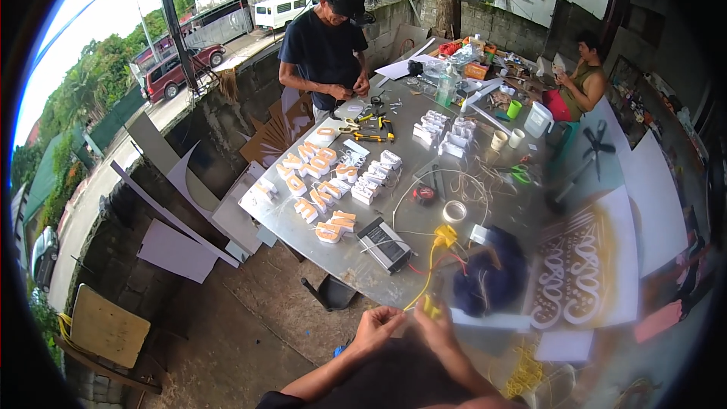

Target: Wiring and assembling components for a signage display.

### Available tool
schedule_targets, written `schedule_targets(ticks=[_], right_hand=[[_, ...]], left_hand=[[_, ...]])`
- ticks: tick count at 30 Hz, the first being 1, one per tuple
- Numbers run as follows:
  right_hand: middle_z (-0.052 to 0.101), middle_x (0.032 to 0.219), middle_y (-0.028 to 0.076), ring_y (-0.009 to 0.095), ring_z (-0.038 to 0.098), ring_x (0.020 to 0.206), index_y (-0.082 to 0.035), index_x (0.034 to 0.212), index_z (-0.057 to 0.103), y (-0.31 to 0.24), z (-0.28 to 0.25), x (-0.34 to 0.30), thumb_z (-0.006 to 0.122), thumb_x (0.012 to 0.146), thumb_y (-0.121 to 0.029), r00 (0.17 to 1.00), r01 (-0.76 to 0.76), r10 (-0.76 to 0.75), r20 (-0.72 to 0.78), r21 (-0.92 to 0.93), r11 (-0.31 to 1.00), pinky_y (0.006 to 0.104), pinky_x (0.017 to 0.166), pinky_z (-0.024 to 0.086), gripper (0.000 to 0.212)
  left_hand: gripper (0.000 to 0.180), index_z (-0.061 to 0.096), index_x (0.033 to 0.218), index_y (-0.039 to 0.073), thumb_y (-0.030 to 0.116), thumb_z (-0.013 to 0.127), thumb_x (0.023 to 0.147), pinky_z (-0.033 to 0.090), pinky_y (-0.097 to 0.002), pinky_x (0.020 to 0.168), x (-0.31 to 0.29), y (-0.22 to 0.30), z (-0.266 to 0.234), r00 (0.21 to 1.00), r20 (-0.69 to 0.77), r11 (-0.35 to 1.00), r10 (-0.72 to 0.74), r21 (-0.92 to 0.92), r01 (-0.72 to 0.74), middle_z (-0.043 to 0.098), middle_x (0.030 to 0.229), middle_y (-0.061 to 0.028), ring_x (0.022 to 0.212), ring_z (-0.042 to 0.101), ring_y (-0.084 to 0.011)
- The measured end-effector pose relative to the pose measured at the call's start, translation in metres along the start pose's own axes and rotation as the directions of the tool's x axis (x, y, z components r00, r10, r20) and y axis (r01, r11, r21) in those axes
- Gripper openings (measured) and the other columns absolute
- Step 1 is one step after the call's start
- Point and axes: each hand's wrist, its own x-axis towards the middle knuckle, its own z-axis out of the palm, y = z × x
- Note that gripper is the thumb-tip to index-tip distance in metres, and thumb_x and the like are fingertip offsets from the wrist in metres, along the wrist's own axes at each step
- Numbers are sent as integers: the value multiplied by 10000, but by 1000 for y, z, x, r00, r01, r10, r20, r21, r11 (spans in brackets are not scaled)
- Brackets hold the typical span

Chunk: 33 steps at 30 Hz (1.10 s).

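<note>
In front of my body, at the table's near edge, both hands are close together. My left hand (pixel 379 327) is closed in a pinch, with a thin yellow wire (pixel 421 292) running to its fingertips. My right hand (pixel 439 331) is closed round a small yellow object (pixel 431 307) whose kind is too small to make out. Up the table from them lies a yellow extension socket (pixel 445 236), with yellow and red wires beside it. To the left rests a grey power supply box (pixel 385 245). A dark blue bundle (pixel 491 273) sits to the right.
White and orange block letters (pixel 318 193) cover the left of the metal table (pixel 424 216). A tape roll (pixel 454 212), yellow pliers (pixel 369 137) and green scissors (pixel 520 174) lie beyond. One co-worker (pixel 322 49) stands across the table; another (pixel 583 83) sits far right. A lettered panel (pixel 606 273) stands right.
</note>
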Motion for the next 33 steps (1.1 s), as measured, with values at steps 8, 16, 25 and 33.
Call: schedule_targets(ticks=[8,16,25,33], right_hand=[[582,834,-35,58,529,725,-54,1009,614,-2,-60,35,691,906,-54,1000,-10,11,-22,52,999,249,650,434,128],[593,855,-35,57,548,743,-41,1038,623,-3,-111,55,680,938,-64,996,-6,21,-86,168,986,251,653,449,118],[618,906,-22,74,572,784,-41,1089,622,-18,-145,77,674,932,-54,999,-20,26,-20,227,974,250,690,465,166],[621,946,-21,66,566,795,-48,1103,614,-27,-148,90,678,929,-47,990,-137,140,-15,132,982,241,703,463,185]], left_hand=[[221,754,1040,-7,203,757,973,435,-239,626,43,11,50,999,12,990,-39,136,38,700,825,23,721,537,-32],[216,749,1016,-9,202,754,969,460,-230,621,75,28,109,1000,-1,987,0,160,1,708,815,18,710,564,-30],[201,744,1022,-16,179,748,969,482,-229,614,88,50,143,998,-44,986,34,167,-26,735,816,-2,714,596,-29],[204,743,1039,-14,175,744,963,501,-243,637,101,53,144,996,-81,966,25,257,-3,739,823,-8,733,607,-36]])
